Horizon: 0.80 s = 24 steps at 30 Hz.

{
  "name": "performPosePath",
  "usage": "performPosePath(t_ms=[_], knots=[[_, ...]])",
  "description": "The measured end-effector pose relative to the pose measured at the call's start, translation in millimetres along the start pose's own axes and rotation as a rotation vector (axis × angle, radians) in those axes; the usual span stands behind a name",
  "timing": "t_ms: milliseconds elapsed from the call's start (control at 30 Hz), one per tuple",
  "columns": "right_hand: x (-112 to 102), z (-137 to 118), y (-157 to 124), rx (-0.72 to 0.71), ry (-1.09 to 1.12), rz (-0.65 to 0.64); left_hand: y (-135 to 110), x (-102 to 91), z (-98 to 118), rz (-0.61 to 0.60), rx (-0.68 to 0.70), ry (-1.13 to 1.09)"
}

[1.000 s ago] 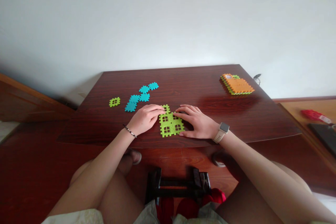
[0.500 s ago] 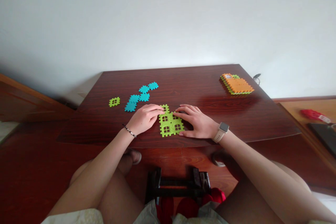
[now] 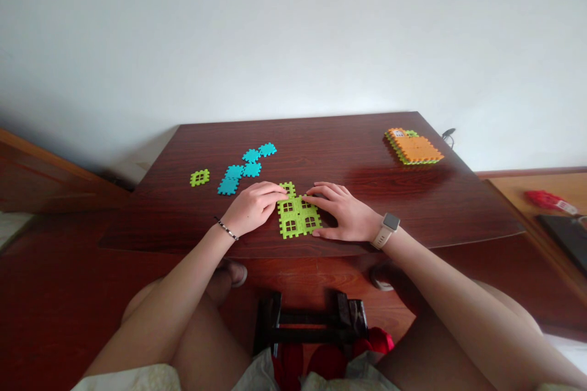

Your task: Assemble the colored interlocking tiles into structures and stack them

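Joined lime-green window tiles (image 3: 299, 223) lie flat near the table's front edge, two columns wide with one tile sticking out at the upper left. My left hand (image 3: 255, 203) is closed, its fingers bunched on the left edge of that upper tile (image 3: 288, 187); the thumb is mostly hidden. From the other side, my right hand (image 3: 347, 212) is spread, with the index fingertip on the upper right tile and the thumb at the lower right corner. The other right fingers reach past the panel over the table. My right hand partly covers the upper right tile.
Several turquoise interlocking tiles (image 3: 234, 172) lie in a stepped group at left, with a single green window tile (image 3: 200, 178) beyond. A stack of orange and green panels (image 3: 418, 149) sits at the back right. The dark wooden table (image 3: 330, 140) meets a white wall (image 3: 293, 36).
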State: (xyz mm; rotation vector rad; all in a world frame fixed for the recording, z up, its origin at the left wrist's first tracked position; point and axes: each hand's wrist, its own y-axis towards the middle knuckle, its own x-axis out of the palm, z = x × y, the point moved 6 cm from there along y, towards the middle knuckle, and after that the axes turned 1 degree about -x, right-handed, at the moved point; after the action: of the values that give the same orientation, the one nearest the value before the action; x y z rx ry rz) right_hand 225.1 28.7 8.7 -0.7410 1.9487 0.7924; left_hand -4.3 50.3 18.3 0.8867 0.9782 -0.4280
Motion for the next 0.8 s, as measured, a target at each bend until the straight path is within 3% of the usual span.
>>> performPosePath(t_ms=[800], knots=[[0.5,0.5,-0.2,0.005,0.01,0.006,-0.3,-3.5,0.8,0.024,0.012,-0.012]])
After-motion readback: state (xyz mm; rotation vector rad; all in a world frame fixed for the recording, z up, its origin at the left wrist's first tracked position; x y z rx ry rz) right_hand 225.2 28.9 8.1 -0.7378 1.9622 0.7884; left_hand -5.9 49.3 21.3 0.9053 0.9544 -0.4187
